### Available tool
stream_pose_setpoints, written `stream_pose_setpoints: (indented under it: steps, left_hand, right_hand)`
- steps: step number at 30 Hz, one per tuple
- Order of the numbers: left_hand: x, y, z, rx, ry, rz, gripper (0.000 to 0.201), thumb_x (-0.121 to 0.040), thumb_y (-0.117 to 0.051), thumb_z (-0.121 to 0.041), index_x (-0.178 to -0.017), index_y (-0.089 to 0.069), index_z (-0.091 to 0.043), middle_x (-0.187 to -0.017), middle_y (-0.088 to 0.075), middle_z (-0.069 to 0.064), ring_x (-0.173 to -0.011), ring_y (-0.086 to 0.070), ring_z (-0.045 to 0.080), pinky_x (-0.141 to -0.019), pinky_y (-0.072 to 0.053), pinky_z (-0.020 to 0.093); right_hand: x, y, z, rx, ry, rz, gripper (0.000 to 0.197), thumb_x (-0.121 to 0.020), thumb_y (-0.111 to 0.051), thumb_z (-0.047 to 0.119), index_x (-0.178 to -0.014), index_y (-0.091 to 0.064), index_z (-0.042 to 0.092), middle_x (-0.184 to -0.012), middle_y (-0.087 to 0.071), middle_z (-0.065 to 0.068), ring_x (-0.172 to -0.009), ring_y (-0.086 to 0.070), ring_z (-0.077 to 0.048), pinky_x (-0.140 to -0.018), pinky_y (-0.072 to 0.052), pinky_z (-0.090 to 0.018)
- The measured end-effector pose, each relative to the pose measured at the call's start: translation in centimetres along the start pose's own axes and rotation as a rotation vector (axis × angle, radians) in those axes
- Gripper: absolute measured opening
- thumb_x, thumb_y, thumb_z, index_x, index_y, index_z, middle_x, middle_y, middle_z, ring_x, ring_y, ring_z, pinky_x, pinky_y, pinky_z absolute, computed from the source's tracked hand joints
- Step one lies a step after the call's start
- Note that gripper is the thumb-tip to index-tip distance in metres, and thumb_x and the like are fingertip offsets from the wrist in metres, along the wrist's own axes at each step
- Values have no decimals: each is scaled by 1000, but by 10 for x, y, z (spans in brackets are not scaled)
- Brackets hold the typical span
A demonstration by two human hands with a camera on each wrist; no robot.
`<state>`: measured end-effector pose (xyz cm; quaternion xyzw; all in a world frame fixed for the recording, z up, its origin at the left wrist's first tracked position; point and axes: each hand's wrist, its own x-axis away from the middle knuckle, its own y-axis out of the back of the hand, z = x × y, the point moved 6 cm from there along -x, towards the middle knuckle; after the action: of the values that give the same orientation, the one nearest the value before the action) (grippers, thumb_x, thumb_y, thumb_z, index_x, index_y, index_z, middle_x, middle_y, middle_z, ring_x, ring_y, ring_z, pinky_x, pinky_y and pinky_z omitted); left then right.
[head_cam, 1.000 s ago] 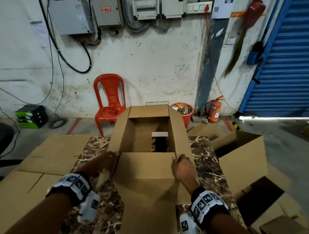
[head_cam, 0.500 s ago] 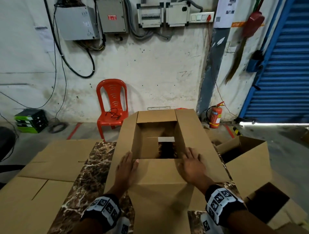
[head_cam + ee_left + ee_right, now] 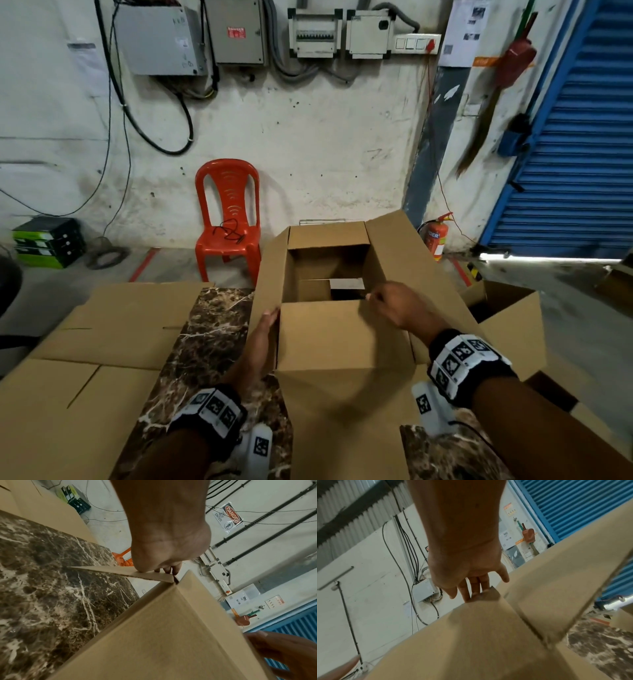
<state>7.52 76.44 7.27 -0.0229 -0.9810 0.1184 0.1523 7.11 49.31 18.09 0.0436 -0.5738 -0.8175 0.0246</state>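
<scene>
An open brown cardboard box (image 3: 325, 267) stands on the marble table (image 3: 212, 346) in front of me. Its near flap (image 3: 342, 337) is raised, and the side flaps lean outward. My left hand (image 3: 267, 325) is at the near-left corner; in the left wrist view this left hand (image 3: 164, 566) pinches the edge of the left flap (image 3: 120, 571). My right hand (image 3: 387, 303) is at the near flap's top right corner. In the right wrist view its fingers (image 3: 474, 586) are straight and their tips touch the flap's corner (image 3: 488, 596). Something dark with a white label (image 3: 347, 286) lies in the box.
Flattened cardboard sheets (image 3: 120, 329) cover the table's left side. A second open box (image 3: 510, 322) stands close on the right. Behind are a red plastic chair (image 3: 227, 219), a fire extinguisher (image 3: 436, 236), a blue roller shutter (image 3: 575, 154) and wall-mounted electrical boxes.
Both hands lay flat on the lowered near flap half a second ago. Now the near flap stands up, the left hand has gone to the left corner, the right to the top right corner.
</scene>
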Motion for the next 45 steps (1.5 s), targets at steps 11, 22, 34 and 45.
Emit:
stream_pose_setpoints:
  steps: [11,22,34,45]
  left_hand:
    - [-12,16,4,-340,-48,262,51,-87,-67,-39,-135,-56,-24,-157,-28,3,-142,-31,20,-114,-29,37]
    - [52,-11,13,-1358,-248,382,41,-67,-79,-58,-89,-58,-32,-158,22,16,-146,20,33,-120,-2,44]
    - [116,-1,30,-1617,-133,372,82,-57,-31,-98,-83,-66,-30,-147,-39,20,-142,-20,41,-115,-26,52]
    - [57,-4,-76,-1495,-150,374,65,-74,-65,-69,-121,-59,-24,-122,-59,-3,-107,-56,11,-93,-45,28]
  right_hand:
    - [77,38,26,-415,-298,134,17,-89,-60,11,-82,-75,15,-81,-75,-8,-77,-70,-17,-60,-49,-20]
    - [140,-74,4,446,-184,287,44,-89,-56,32,-131,-43,26,-132,-57,-3,-124,-49,-26,-107,-31,-47]
    - [175,-50,31,398,-9,522,32,-91,-57,27,-121,-61,16,-122,-64,-8,-112,-60,-29,-88,-40,-40]
    - [97,2,38,179,-18,670,36,-96,-60,36,-119,-65,9,-109,-63,-3,-84,-64,-23,-64,-54,-28]
